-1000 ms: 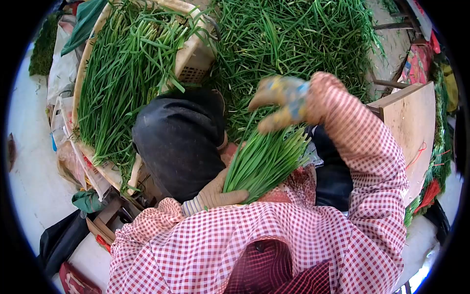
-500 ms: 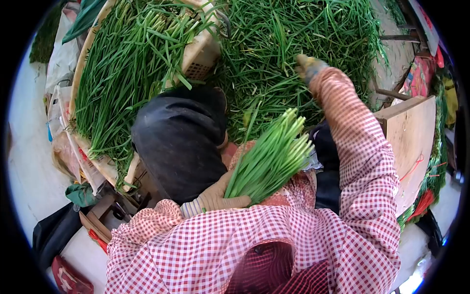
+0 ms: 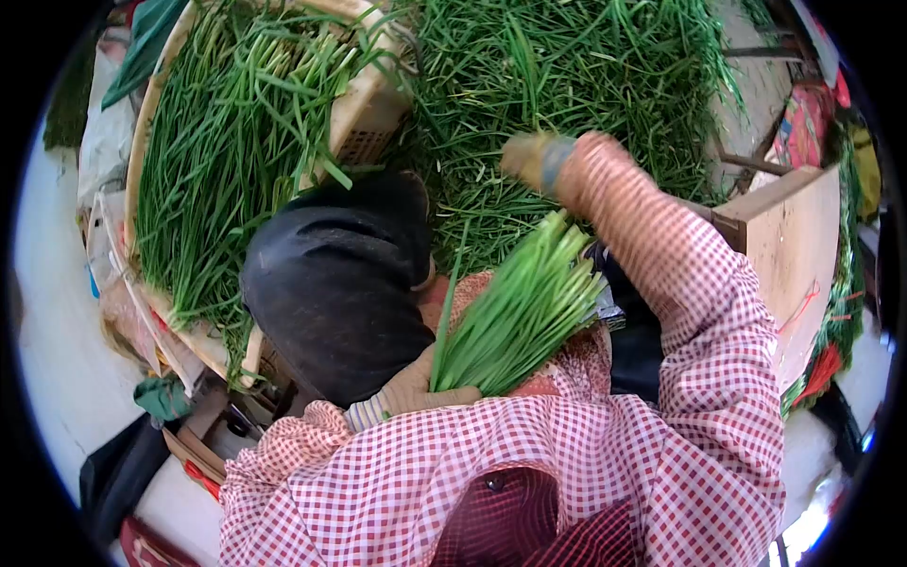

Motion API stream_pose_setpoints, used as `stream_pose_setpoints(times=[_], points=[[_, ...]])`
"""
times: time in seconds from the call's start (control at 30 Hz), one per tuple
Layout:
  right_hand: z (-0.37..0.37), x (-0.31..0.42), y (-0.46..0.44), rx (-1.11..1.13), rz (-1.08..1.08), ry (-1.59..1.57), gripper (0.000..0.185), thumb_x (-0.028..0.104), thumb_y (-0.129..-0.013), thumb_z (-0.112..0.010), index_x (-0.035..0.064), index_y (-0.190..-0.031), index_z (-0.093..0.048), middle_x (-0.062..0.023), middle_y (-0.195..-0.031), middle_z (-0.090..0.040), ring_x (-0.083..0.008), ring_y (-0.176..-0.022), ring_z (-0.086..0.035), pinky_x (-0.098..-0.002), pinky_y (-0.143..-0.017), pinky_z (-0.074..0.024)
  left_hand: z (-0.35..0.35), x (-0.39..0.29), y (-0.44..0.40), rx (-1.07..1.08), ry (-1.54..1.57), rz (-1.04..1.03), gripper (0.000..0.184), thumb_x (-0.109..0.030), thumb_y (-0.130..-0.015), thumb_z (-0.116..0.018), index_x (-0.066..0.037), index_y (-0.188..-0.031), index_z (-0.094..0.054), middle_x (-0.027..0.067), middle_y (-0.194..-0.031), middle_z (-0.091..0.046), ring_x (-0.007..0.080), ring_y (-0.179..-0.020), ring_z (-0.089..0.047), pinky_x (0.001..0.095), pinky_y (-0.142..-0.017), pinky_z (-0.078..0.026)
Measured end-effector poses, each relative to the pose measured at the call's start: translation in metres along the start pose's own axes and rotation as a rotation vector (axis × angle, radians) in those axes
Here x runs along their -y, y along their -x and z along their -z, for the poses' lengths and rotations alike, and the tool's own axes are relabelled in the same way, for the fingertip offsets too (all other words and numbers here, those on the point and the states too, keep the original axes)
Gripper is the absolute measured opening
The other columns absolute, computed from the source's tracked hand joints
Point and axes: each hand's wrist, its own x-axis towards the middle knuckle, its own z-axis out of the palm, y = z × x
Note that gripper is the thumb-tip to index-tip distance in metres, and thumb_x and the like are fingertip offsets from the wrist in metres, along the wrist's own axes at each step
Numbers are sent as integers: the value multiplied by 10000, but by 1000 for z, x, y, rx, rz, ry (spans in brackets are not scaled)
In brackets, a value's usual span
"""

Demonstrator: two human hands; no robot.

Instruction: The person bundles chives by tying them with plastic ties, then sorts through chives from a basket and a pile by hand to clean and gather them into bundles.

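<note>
Jutting between bunched greens [image 3: 524, 307] and heaped basket [image 3: 357, 115], a dark-trousered knee [image 3: 331, 279]

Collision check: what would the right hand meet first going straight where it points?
The right hand likely meets the loose long-leaf greens; if held above them, perhaps the perforated crate or bent knee. Height unclear, hand blurred.

Cut green stalks [image 3: 567, 76] blanket the floor and fill a plastic crate [image 3: 364, 113] beside a wooden box [image 3: 789, 236] in what appears, through a blurry-edged view, to be a produce-sorting workspace.
</note>
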Motion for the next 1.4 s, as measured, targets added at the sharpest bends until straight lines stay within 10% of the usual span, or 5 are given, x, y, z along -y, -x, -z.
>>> stream_pose_setpoints(times=[0.2, 0.37, 0.97, 1.07, 1.4], points=[[-13, -59, 86, -426, -134, -1015, 422, 418, -804, -664, 117, -1090, -590, 9, -729, -496, -83, -506, -362, -250, -423, -288, 15, 11, 0, 64, 129, -39, 663, -142, -896, -608, -52, -1446, -249, 74, -1413, -396, 194, -1287, -378, 364, -1077, -287], [-40, -18, 123, -241, 448, -1173, 443, 314, -782, -744, 45, -1104, -600, -26, -952, -624, -118, -837, -556, -277, -734, -454, 8, -4, -3, 120, 240, 29, 692, -249, -890, -616, -39, -1442, -256, 103, -1427, -386, 243, -1293, -390, 390, -1085, -291], [-11, 22, 167, -237, 291, -553, 797, 695, -737, -570, 18, -1157, -598, -143, -1063, -640, -266, -970, -604, -383, -874, -472, -10, 10, 18, 38, 52, -131, 630, -237, -876, -630, -32, -1395, -338, 110, -1342, -474, 220, -1205, -480, 375, -1026, -383], [-24, 40, 184, -626, 387, -433, 286, 261, -907, -546, 8, -1014, -625, -86, -859, -637, -178, -783, -628, -296, -674, -512, -13, 13, 22, -11, 18, -157, 668, -282, -857, -662, -34, -1389, -343, 107, -1329, -488, 215, -1186, -498, 369, -1014, -399], [-9, 10, 156, -1134, 12, -255, 175, 215, -891, -580, 73, -969, -646, -125, -876, -651, -281, -816, -627, -365, -746, -528, -12, 14, 31, 101, -83, -250, 830, -285, -757, -771, -27, -1399, -311, 134, -1336, -475, 258, -1200, -494, 387, -1013, -399]])
